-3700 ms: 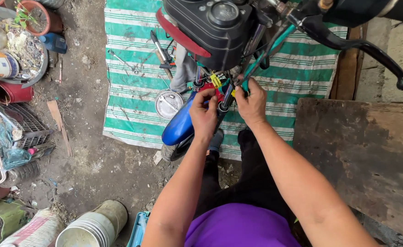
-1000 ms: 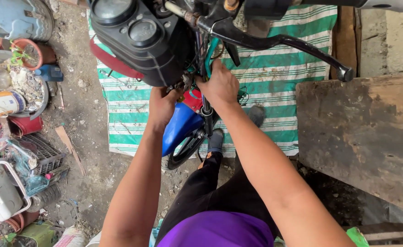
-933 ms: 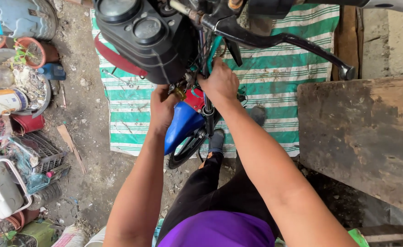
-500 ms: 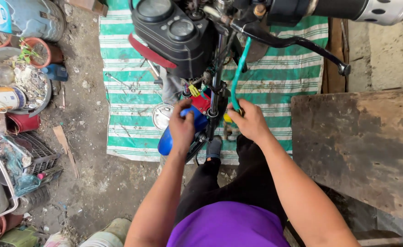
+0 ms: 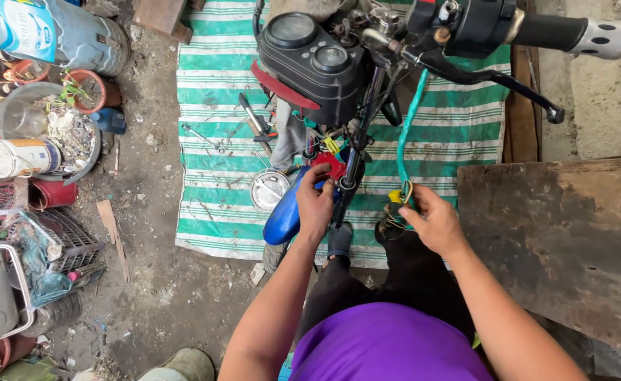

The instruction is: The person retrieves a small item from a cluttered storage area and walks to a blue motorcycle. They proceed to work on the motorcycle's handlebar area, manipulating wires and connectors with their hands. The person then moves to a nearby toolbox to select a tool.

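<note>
The green cable is running as a long, thin line down from the handlebar of the motorcycle toward the person, its long axis nearly upright in the head view and leaning a little to the right at the top. Its lower end, with a yellow fitting, is lying right at the fingertips of the right hand, whose fingers are curling together around that end and a small bundle of thin wires — pinching it rather than spread apart. The left hand is sitting just left of the cable's lower end, its fingers closing on the red connector tucked beneath the black instrument cluster. A blue fender is slanting down and to the left directly beside that hand, touching its edge. Left of the cluster a green striped mat is covering the ground, carrying a round metal lid and a few loose hand tools. Right of the cable a worn wooden board is lying flat.
</note>
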